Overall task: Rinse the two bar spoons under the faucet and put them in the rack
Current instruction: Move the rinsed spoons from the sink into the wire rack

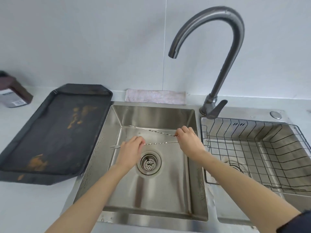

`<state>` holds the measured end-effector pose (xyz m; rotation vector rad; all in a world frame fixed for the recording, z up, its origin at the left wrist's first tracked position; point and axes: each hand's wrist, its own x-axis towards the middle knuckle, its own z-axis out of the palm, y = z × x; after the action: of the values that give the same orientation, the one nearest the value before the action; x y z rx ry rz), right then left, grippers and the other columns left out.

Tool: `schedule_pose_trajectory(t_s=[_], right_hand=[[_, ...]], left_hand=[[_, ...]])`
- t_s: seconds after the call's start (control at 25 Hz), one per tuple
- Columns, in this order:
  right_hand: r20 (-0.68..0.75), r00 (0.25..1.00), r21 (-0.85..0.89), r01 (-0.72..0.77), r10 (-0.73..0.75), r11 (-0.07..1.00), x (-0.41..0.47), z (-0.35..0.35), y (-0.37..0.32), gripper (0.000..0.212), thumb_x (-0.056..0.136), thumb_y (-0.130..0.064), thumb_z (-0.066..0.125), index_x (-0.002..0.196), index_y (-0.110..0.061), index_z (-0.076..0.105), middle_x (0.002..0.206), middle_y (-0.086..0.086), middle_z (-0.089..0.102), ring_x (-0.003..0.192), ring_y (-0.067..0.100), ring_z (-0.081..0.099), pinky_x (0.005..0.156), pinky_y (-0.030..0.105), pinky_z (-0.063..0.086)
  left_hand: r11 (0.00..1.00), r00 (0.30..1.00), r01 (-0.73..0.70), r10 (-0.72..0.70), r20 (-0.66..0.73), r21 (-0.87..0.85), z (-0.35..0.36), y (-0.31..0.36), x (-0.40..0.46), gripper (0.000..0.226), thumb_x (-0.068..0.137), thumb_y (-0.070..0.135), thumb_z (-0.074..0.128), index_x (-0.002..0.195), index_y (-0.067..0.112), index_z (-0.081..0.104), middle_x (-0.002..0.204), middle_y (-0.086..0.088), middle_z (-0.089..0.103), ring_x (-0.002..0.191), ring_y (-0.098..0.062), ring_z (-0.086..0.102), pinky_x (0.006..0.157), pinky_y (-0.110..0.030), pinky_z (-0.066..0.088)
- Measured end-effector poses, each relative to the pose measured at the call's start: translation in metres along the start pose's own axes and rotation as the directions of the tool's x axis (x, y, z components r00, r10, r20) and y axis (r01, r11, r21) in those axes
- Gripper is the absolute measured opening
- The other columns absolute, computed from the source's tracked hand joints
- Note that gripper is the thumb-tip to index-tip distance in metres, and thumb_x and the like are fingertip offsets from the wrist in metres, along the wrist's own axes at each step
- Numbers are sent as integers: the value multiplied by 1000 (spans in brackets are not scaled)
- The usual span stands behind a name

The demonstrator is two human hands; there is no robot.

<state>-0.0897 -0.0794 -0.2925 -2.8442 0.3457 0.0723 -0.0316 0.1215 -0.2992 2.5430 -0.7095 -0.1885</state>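
Two thin twisted steel bar spoons are held over the left sink basin. My left hand pinches the nearer bar spoon close to its forked end, which sticks out to the left. My right hand pinches the farther bar spoon, which slants up and left, and its fingers also reach the nearer spoon's right end. The grey gooseneck faucet arches above the basin with no water running. A black wire rack sits in the right basin.
A dark stained tray lies on the counter to the left of the sink. A folded pink cloth rests behind the basin by the wall. A dark box stands at far left. A round strainer drain sits below my hands.
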Motion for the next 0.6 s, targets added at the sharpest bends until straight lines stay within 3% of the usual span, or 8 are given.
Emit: schedule_pose_trajectory(t_s=[0.2,0.4,0.6], right_hand=[[-83,996,46,-26,29,999,-17,-25,13,25,96,-5,38,116,-4,53,117,14,54,111,31,46,84,41,46],[-150,985,84,-68,80,994,-39,-49,45,24,97,-11,41,114,-2,55,115,17,56,106,35,48,84,45,47],[-181,967,75,-168,179,983,-61,-61,88,24,97,-13,41,113,-2,55,115,15,57,108,34,48,83,43,47]], left_hand=[[1000,999,-21,19,-46,-23,-13,23,-5,18,90,9,46,100,7,62,102,-11,63,89,-34,62,86,-44,46],[997,997,-66,65,-33,-29,-11,42,-8,18,89,12,50,98,12,65,99,-8,63,83,-29,64,85,-38,47],[997,1000,-14,13,-17,-80,1,49,-13,21,90,7,47,102,5,64,99,-9,58,82,-26,59,81,-29,41]])
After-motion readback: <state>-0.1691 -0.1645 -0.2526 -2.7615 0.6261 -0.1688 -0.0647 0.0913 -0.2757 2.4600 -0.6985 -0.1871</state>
